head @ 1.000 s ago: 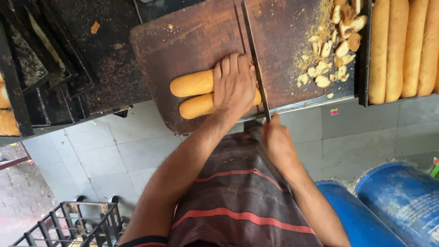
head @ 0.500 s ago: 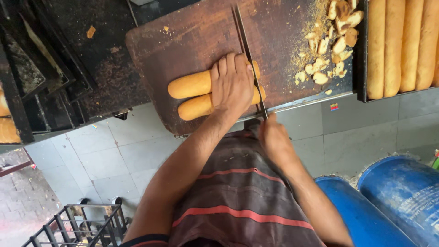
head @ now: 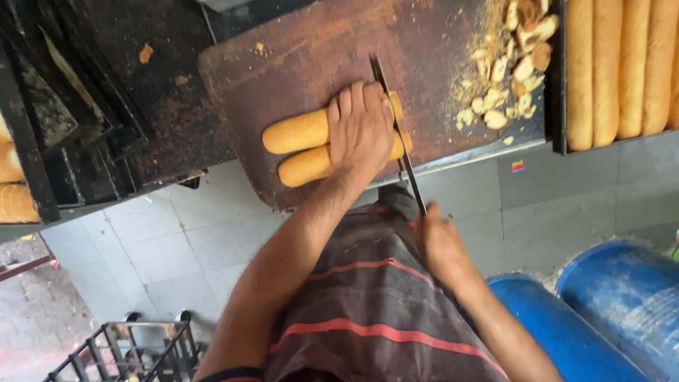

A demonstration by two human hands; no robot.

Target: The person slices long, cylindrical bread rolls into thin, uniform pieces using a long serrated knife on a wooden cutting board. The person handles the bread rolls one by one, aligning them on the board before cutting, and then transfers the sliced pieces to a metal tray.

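Observation:
Two long golden bread rolls (head: 297,145) lie side by side on a dark brown cutting board (head: 304,56). My left hand (head: 361,127) presses flat on their right ends. My right hand (head: 442,244) grips the handle of a long thin knife (head: 396,131), whose blade runs across the rolls just right of my left fingers. A small cut end of roll (head: 397,106) shows beyond the blade. A heap of cut bread ends and crumbs (head: 513,60) lies at the board's far right.
A tray (head: 556,85) of several long rolls (head: 608,71) stands right of the board. Dark metal trays (head: 64,120) with more bread are on the left. Blue barrels (head: 622,297) stand at the lower right, and a black wire crate (head: 127,350) sits on the tiled floor.
The knife blade has slid along the cut through the rolls' right ends, with my right hand drawing back toward my body. My left hand stays pressed on the rolls.

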